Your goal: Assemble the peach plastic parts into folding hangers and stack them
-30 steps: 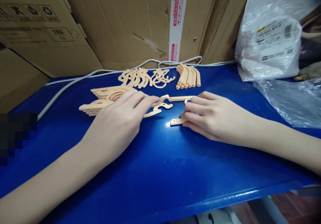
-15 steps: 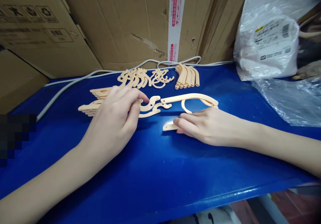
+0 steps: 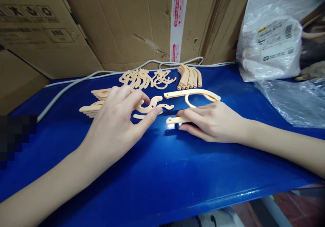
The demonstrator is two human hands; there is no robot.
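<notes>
On the blue table [image 3: 162, 172] my left hand [image 3: 119, 122] pinches a pale orange plastic hook piece [image 3: 149, 105] between thumb and fingers. My right hand [image 3: 213, 120] holds one end of a long curved hanger arm [image 3: 193, 94] of the same plastic, its lower bar [image 3: 175, 120] under my fingertips. The hook piece and the arm lie a little apart. Behind my left hand is a stack of hanger arms [image 3: 99, 100]. Further back lie a heap of loose hooks [image 3: 144, 78] and a bundle of short curved pieces [image 3: 189, 77].
Cardboard boxes [image 3: 122, 20] stand along the back edge. A white cable [image 3: 83, 79] runs along the rear of the table. A filled plastic bag [image 3: 271, 37] and crumpled clear film [image 3: 294, 101] lie at the right. The table's front edge is near me.
The hook piece has come away from the hanger arm. My left hand shifted its grip on the hook, and my right hand lifted the arm's end slightly toward the back.
</notes>
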